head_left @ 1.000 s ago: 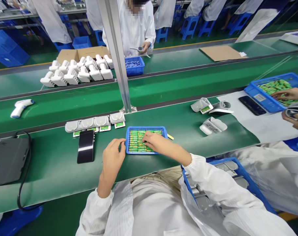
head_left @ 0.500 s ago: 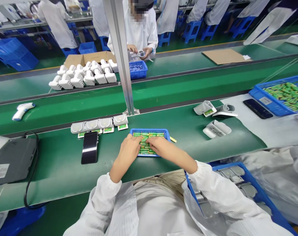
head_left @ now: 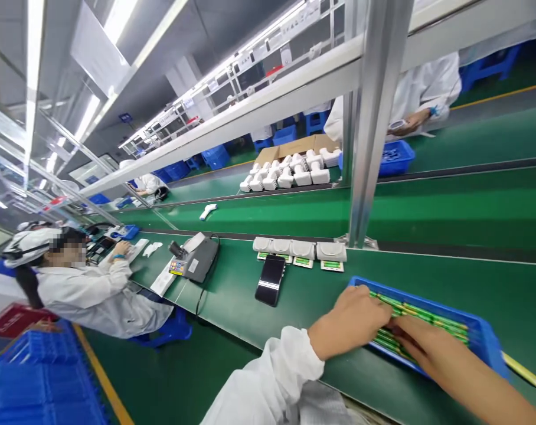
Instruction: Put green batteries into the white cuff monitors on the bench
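Observation:
A blue tray [head_left: 487, 333] on the green bench holds rows of green batteries [head_left: 445, 323]. My left hand [head_left: 354, 319] is over its left part, fingers curled down among the batteries. Close beside it, my right hand [head_left: 427, 345] reaches in from the right with bent, closed fingers. The fingertips of both hands are hidden, so I cannot see what is between them. A yellow stick-like thing [head_left: 525, 370] pokes out past the tray's right end.
Grey cuffs [head_left: 290, 248] with battery packs line the bench's back edge, with a phone [head_left: 270, 280] before them. A metal post [head_left: 369, 136] rises behind. Farther left are a dark grey device [head_left: 201, 260], a white thermometer [head_left: 208, 211] and a seated co-worker [head_left: 95, 289].
The view has swung left and up, so the tray and hands now appear at the lower right. Both hands stay in the tray and are closer together.

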{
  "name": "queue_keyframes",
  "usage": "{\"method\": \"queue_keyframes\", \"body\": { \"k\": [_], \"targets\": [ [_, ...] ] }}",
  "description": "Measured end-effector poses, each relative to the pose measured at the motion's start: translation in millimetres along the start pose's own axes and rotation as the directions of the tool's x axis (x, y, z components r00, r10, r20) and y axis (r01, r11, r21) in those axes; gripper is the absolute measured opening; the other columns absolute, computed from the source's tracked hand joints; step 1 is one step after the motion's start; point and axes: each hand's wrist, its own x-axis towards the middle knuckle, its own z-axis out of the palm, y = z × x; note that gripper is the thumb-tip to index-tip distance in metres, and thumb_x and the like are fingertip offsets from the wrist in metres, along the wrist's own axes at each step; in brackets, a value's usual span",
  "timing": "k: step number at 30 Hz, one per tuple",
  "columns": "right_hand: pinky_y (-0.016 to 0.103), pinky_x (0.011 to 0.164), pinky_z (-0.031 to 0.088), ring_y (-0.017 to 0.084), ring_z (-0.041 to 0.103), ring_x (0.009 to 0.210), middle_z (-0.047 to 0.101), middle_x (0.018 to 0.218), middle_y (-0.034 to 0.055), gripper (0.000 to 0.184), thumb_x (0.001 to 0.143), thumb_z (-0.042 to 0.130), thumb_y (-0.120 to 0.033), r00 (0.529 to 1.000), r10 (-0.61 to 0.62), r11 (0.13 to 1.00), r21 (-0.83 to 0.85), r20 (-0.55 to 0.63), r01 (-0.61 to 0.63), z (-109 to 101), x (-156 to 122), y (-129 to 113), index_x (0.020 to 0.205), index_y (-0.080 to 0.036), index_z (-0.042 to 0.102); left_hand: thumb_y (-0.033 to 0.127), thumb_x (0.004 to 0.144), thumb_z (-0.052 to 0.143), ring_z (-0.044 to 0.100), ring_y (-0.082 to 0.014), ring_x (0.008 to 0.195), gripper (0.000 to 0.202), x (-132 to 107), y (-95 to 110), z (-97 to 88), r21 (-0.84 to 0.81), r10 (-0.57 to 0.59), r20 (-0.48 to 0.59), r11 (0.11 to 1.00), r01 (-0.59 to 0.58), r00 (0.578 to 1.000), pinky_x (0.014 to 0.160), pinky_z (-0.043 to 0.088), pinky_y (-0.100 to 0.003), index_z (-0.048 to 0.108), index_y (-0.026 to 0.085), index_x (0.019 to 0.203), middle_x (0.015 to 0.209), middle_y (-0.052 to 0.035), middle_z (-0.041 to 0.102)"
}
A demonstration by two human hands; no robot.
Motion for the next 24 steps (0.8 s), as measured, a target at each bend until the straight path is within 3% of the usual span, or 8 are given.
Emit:
{"method": "queue_keyframes", "body": {
  "k": [3, 7, 11, 18, 24],
  "targets": [
    [0.045, 0.084, 0.060, 0.030, 0.075, 0.092, 0.076, 0.098, 0.0157, 0.029, 0.099, 0.044, -0.026, 0.999, 0.031, 0.993, -0.111, -0.010, -0.032, -19.0, -2.9, -28.8, 0.098, -0.026, 0.073, 0.010, 0.100, 0.052, 0.063, -0.0272, 0.097, 0.018, 0.0, 3.6, -12.7, -0.006, -0.026, 0.044, 1.000, 0.026, 0.999, 0.081, 0.046, -0.041, 0.069, 0.015, 0.096, 0.098, -0.0102, 0.074],
    [0.039, 0.093, 0.056, 0.027, 0.072, 0.102, 0.075, 0.112, 0.0141, 0.027, 0.105, 0.047, -0.020, 0.988, 0.154, 0.942, -0.302, -0.007, -0.149, -59.0, -4.5, -67.8, 0.111, -0.019, 0.072, 0.007, 0.101, 0.048, 0.062, -0.0310, 0.111, 0.025, 2.8, 4.5, -36.9, 0.021, -0.173, 0.190, 0.985, 0.172, 0.966, 0.087, 0.046, -0.043, 0.071, 0.013, 0.108, 0.110, -0.0128, 0.074],
    [0.035, 0.097, 0.053, 0.026, 0.068, 0.110, 0.073, 0.119, 0.0130, 0.022, 0.109, 0.053, -0.017, 0.947, 0.320, 0.837, -0.456, -0.043, -0.303, -87.2, -3.0, -90.4, 0.118, -0.016, 0.072, 0.007, 0.104, 0.043, 0.060, -0.0318, 0.114, 0.032, 5.0, 2.5, -52.1, 0.029, -0.227, 0.232, 0.974, 0.226, 0.946, 0.090, 0.043, -0.044, 0.074, 0.015, 0.111, 0.113, -0.0130, 0.073],
    [0.032, 0.088, 0.050, 0.028, 0.062, 0.111, 0.072, 0.114, 0.0125, 0.022, 0.107, 0.053, -0.008, 0.901, 0.434, 0.642, -0.700, -0.006, -0.314, -101.0, -2.8, -114.0, 0.116, -0.015, 0.072, 0.002, 0.100, 0.042, 0.058, -0.0331, 0.105, 0.038, 4.3, 6.5, -56.4, 0.077, -0.271, 0.272, 0.963, 0.259, 0.923, 0.084, 0.038, -0.044, 0.077, 0.018, 0.101, 0.106, -0.0128, 0.074],
    [0.035, 0.090, 0.051, 0.031, 0.059, 0.115, 0.070, 0.119, 0.0150, 0.031, 0.103, 0.048, 0.000, 0.882, 0.467, 0.585, -0.770, 0.063, -0.254, -100.8, -1.5, -114.6, 0.114, -0.013, 0.075, 0.000, 0.099, 0.043, 0.060, -0.0325, 0.101, 0.041, -1.6, 1.3, -44.9, 0.086, -0.249, 0.231, 0.968, 0.235, 0.940, 0.079, 0.038, -0.042, 0.079, 0.019, 0.097, 0.106, -0.0126, 0.076]
  ]
}}
